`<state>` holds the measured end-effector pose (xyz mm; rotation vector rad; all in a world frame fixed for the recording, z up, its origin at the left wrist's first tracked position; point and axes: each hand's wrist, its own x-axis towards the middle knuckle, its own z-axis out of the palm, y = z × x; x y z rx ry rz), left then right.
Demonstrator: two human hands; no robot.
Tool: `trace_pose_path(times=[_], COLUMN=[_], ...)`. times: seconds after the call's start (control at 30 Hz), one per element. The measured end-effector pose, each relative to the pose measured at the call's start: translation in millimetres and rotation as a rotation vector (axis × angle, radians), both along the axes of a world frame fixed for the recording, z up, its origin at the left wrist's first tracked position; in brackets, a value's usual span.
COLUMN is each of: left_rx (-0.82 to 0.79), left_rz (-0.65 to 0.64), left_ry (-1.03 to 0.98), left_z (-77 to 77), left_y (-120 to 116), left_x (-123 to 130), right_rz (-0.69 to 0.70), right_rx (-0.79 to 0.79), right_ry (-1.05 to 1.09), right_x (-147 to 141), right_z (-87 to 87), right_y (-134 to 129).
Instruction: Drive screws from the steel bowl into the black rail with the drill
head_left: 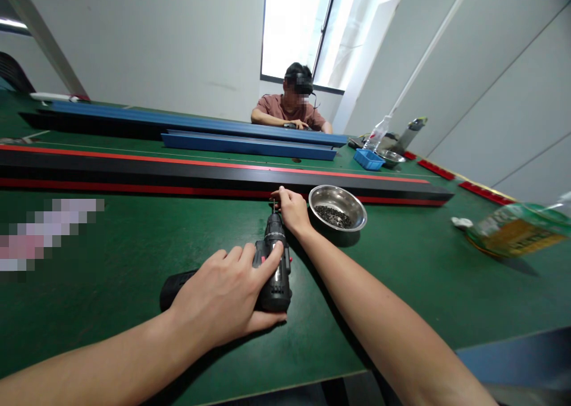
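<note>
A black cordless drill (275,266) lies on its side, with its bit pointing away from me at the long black bar with red edges (205,172). Wrapped around the drill's body is my left hand (223,293), thumb stretched along the top. My right hand (292,209) is at the bit's tip, close against the near side of the bar. Its fingertips are pinched together; what they hold is too small to make out. Just right of that hand stands a round metal bowl (363,218) with many small dark screws (333,217) in it.
Blue channel bars (250,144) lie behind the black bar on the green table (401,275). A blue basket (369,159) and a plastic bottle (380,131) stand far right. Nearer on the right is a clear green-lidded tub (520,230). Another person (289,105) works across the table.
</note>
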<state>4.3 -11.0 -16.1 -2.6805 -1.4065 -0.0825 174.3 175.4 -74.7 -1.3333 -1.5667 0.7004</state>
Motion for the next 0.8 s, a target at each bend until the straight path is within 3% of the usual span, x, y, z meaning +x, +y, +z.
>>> trace_pose_path(times=[0.8], left_rx=[0.014], left_rz=[-0.005], left_ry=[0.002], left_z=[-0.2], left_y=[0.1], left_x=[0.0], right_rz=[-0.010], right_rx=[0.001], right_ry=[-0.094], right_x=[0.3], right_z=[4.3], right_y=[-2.3])
